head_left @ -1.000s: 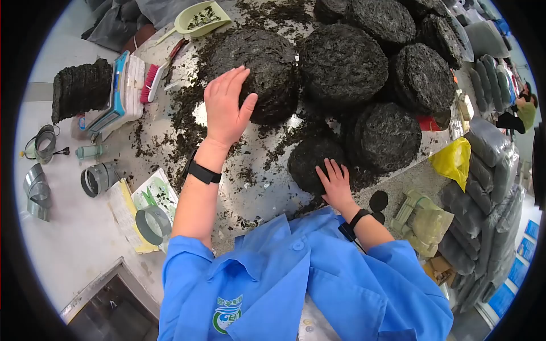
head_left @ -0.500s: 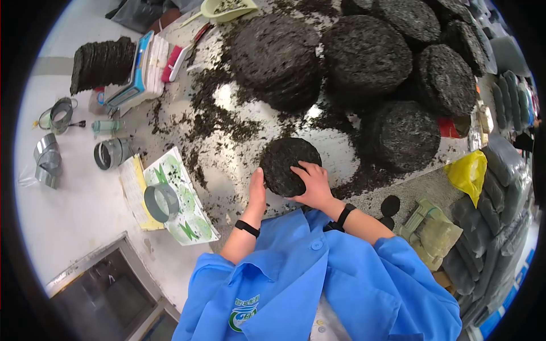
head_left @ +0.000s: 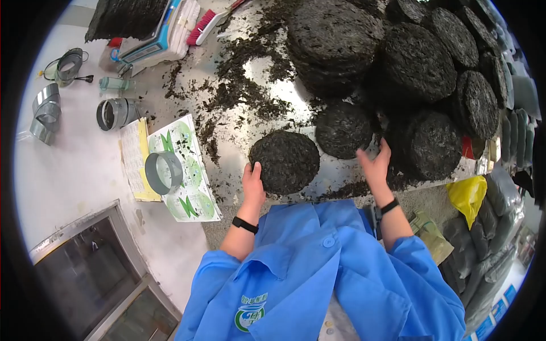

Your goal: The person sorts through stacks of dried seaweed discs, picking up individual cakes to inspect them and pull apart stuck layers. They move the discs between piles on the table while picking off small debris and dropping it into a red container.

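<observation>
A dark round cake of pressed dried seaweed lies on the shiny worktop near the front edge. My left hand grips its left rim, thumb and fingers close together. A second seaweed cake lies just behind it to the right. By that cake's lower right edge is my right hand, fingers apart and holding nothing. Tall stacks of the same cakes stand behind, with another stack to the right of my right hand.
Loose dark flakes litter the worktop. On the left, a metal ring rests on a printed sheet. A red-bristled brush and a scale-like box are further back. A yellow bag hangs at right.
My right hand has come off the cake and moved right, fingers spread. Two cakes now show side by side where one was between my hands. The view has shifted.
</observation>
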Demonstrator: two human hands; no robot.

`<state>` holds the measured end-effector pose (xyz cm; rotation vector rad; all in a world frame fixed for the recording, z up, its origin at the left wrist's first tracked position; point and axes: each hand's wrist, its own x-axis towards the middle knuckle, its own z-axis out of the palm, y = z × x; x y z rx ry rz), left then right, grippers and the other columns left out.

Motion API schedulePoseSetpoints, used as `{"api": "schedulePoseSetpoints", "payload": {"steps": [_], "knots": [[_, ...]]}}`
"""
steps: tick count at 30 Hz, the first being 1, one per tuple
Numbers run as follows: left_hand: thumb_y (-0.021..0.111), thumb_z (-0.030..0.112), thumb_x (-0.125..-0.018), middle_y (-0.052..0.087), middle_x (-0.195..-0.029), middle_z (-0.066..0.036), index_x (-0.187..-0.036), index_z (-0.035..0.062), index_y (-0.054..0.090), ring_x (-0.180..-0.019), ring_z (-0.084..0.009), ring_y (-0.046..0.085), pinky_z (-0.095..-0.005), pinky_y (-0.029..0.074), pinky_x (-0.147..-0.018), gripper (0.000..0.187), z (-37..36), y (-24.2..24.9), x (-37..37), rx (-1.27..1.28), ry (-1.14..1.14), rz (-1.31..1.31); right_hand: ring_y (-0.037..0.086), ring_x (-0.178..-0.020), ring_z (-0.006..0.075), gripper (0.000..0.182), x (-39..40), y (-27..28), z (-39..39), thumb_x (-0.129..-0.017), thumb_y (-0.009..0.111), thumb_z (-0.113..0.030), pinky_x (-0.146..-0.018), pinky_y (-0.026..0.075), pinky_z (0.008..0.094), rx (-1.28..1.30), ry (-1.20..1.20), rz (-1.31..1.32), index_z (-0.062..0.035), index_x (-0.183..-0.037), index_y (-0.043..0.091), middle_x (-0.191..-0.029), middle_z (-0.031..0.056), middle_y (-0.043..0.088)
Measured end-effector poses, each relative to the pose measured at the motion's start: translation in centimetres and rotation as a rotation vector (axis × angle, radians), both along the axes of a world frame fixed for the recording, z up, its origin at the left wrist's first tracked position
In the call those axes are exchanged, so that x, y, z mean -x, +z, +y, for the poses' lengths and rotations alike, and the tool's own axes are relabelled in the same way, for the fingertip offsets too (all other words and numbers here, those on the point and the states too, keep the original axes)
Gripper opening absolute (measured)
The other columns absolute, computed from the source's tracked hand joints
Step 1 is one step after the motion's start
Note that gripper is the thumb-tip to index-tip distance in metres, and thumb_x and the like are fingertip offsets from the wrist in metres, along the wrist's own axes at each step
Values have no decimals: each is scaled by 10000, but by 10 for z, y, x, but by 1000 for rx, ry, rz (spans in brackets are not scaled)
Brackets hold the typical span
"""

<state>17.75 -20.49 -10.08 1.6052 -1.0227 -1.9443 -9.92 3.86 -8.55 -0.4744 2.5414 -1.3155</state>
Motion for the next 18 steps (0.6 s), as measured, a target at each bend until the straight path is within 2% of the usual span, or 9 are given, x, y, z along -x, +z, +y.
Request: {"api": "schedulePoseSetpoints", "payload": {"steps": [3, 5, 8, 9, 10, 11, 13, 15, 18], "knots": [[569, 269, -1051, 587, -1326, -113, -1408, -5, 440, -1161, -220, 596, -368, 511, -971, 467, 6, 25, 4, -13, -3, 22, 464, -1368, 379, 637, -50, 77, -33, -759, 737, -71, -1195, 286, 471, -167, 568, 275, -30, -1366, 547, -1424, 198, 529], [575, 288, -1049, 594, -1305, -96, -1356, 13, 487, -1118, -214, 603, -354, 511, -958, 421, 10, 27, 11, -110, -26, 111, 542, -1299, 352, 552, -68, 79, -47, -778, 695, -13, -1139, 380, 457, -36, 961, 450, -80, -1317, 602, -1358, 145, 595], [601, 281, -1032, 605, -1253, -90, -1307, 8, 526, -1074, -223, 606, -366, 506, -957, 395, 1, 39, 11, -292, -52, 510, 617, -1198, 346, 470, -59, 63, -47, -819, 652, 17, -1031, 488, 421, 187, 649, 225, -84, -1277, 629, -1256, 120, 662], [601, 281, -1032, 605, -1253, -90, -1307, 8, 526, -1074, -223, 606, -366, 506, -957, 395, 1, 34, 11, -294, -53, 507, 675, -1051, 328, 352, -59, 78, -46, -881, 632, -5, -907, 543, 364, 123, 309, -39, -43, -1231, 634, -1124, 137, 699], [635, 286, -1006, 599, -1237, -96, -1304, 7, 523, -1065, -239, 602, -380, 502, -960, 423, 1, 24, 13, 48, -210, 106, 672, -990, 249, 250, -46, 62, -40, -946, 610, -33, -873, 532, 341, 141, 68, -24, -3, -1193, 627, -1093, 139, 695], [668, 290, -980, 594, -1221, -103, -1301, 6, 520, -1055, -254, 599, -394, 499, -963, 453, 2, 12, 11, 387, -360, -296, 646, -964, 180, 246, -26, 50, -35, -974, 625, -78, -863, 519, 329, 279, -94, -302, 26, -1196, 610, -1061, 150, 687], [772, 309, -882, 578, -1240, -153, -1327, -25, 496, -1100, -300, 592, -439, 486, -976, 621, 7, -8, 6, 612, -455, -577, 619, -1051, 223, 376, 6, 17, -22, -945, 689, -116, -954, 482, 341, 446, -211, -303, 66, -1249, 563, -1148, 177, 645], [837, 320, -800, 552, -1254, -237, -1323, -62, 501, -1231, -370, 513, -459, 432, -1037, 730, 13, -17, 12, 883, -545, -786, 579, -1168, 326, 562, 1, 21, -17, -855, 764, -137, -1025, 451, 416, -177, -186, 290, 66, -1321, 525, -1260, 220, 608], [863, 315, -764, 554, -1213, -231, -1306, -84, 514, -1155, -394, 528, -473, 442, -994, 757, 9, -31, 16, 729, -572, -725, 422, -1369, 412, 810, -50, 26, -45, -729, 844, -228, -1133, 356, 479, -142, 524, 97, 6, -1413, 478, -1469, 265, 447]]}}
